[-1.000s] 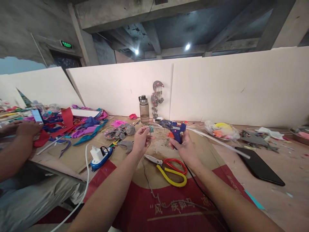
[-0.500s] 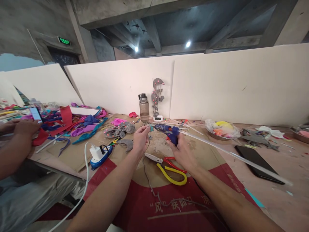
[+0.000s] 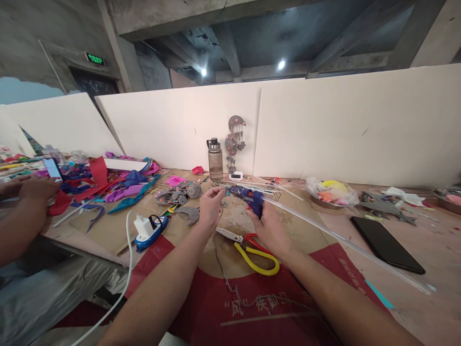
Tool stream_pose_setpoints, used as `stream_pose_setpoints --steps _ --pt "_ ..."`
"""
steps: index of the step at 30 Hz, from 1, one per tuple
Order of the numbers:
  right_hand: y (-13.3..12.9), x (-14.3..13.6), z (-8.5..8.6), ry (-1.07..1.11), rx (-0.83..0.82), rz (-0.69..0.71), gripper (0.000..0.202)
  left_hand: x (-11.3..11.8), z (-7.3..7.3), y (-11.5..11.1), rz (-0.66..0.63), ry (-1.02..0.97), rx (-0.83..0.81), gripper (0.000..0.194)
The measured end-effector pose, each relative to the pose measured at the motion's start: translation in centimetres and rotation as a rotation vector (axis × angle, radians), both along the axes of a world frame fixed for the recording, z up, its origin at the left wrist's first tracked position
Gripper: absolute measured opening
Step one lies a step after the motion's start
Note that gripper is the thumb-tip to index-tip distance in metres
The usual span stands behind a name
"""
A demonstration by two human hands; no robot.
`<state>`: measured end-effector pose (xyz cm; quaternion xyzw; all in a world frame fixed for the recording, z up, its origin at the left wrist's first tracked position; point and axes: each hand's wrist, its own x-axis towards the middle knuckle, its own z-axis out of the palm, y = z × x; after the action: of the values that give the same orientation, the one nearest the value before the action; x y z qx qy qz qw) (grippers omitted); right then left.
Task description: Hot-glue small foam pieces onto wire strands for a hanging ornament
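Gluing posture, both hands raised over the cardboard (image 3: 252,331). Clock read from the gun, 12 straight ahead of the wearer.

Left hand (image 3: 212,206), at 9: thumb and fingertips closed in a pinch on a small teal piece (image 3: 227,191), mostly hidden by the fingers. Piece sits at the gun's nozzle end; whether the two touch, cannot tell.

Right hand (image 3: 272,223), at 4: wrapped round the handle of the blue gun (image 3: 251,198), nozzle pointing to 9, toward the piece. Trigger squeeze not readable. A long clear stick (image 3: 342,237) runs out of the gun's rear toward 4.

Scissors (image 3: 256,262) at 6, flat on the cardboard, one red handle, one yellow, blades toward 10; red one partly covered by the right hand. Grey cutouts (image 3: 175,194) at 9, past the left hand. Bottle (image 3: 215,166) upright at 10; timer (image 3: 236,176) at 11. Above the timer, a grey moon-shaped hanging (image 3: 236,124) with pink dots, against the white board (image 3: 324,129).

Bowl (image 3: 329,203) at 3. Black phone (image 3: 387,244) between 3 and 4. Blue power strip (image 3: 153,234) between 8 and 9. Far out at 9, a co-worker's hands (image 3: 38,194) by a lit phone (image 3: 52,168).
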<state>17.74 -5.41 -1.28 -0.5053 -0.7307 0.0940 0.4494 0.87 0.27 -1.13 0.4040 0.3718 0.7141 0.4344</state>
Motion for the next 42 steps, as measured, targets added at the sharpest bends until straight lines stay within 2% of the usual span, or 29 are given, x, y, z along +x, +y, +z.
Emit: stream_pose_setpoints --steps 13,29,35,42 --pt "0.13 -0.13 -0.34 -0.027 0.035 -0.008 0.041 -0.22 0.04 0.06 0.018 0.005 -0.005 0.019" --pt "0.26 -0.18 -0.47 -0.057 0.119 -0.020 0.037 -0.13 0.43 -0.29 -0.002 0.006 0.000 0.023" --pt "0.32 -0.17 -0.56 -0.071 0.099 -0.050 0.042 -0.25 0.27 -0.12 -0.011 0.019 0.008 0.022" --pt "0.19 -0.14 -0.57 -0.035 0.098 -0.027 0.038 -0.24 0.41 -0.34 -0.014 0.009 -0.003 0.024"
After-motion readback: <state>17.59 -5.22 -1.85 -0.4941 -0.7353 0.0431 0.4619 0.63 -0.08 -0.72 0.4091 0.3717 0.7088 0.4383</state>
